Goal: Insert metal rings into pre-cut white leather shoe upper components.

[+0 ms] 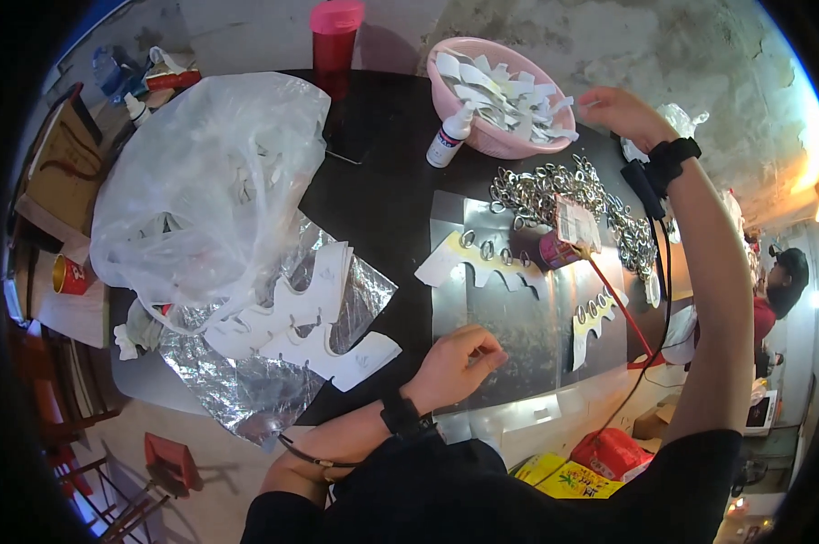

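My left hand (457,364) rests over the near edge of the dark table, its fingers curled in and no object showing in them. My right hand (629,116) reaches out to the far right, beside the rim of a pink plastic basket (438,91) heaped with white strips (509,91). Its fingers are loosely stretched toward the strips, and I see nothing held. Between the hands lie two white-and-yellow scalloped card pieces, one (450,261) left and one (584,341) right, each with metal rings along it. A pile of metal rings (555,190) sits below the basket.
A white squeeze bottle (450,134) leans by the basket. A small purple pot (555,252) with a red stick (620,299) stands among the rings. At left, a plastic bag (201,172) and stacked white cutouts (328,349) lie over silver foil (246,399). A red cup (335,50) stands far back.
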Demonstrator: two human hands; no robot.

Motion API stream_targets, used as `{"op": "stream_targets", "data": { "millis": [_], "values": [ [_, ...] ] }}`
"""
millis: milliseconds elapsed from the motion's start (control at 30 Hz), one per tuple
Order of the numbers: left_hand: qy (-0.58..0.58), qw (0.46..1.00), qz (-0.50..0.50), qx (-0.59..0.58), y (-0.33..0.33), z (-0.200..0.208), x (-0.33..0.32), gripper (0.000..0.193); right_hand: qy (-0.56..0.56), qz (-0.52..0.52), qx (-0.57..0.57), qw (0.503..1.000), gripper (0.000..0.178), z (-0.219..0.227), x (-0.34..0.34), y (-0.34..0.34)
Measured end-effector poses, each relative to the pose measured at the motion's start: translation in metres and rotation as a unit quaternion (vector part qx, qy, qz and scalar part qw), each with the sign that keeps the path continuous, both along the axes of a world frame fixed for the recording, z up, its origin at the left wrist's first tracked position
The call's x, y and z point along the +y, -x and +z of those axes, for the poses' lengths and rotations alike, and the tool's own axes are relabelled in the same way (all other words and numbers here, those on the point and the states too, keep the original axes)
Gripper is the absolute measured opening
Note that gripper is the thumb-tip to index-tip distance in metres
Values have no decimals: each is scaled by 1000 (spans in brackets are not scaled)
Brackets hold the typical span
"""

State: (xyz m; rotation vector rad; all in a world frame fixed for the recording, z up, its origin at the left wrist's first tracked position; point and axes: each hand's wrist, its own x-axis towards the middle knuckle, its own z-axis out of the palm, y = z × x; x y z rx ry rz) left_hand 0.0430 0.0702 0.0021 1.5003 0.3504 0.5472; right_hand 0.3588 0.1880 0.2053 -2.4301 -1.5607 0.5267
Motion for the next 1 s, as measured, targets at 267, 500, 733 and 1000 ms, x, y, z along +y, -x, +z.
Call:
{"op": "stream_targets", "data": {
  "millis": [267,500,733,1000],
  "values": [
    [-48,994,95,-22,-7,0,10,6,30,30,-27,999,37,55,-80,70],
    [-266,904,334,-13,-17,-14,40,16,82,-23,101,991,25,69,-178,181],
    [-406,831,345,162,-24,-33,42,49,31,115,140,983,17,-49,-261,209],
    [-409,804,363,235,-39,-22,65,28,-196,-7,-41,980,43,-193,-215,144]
  ]
}}
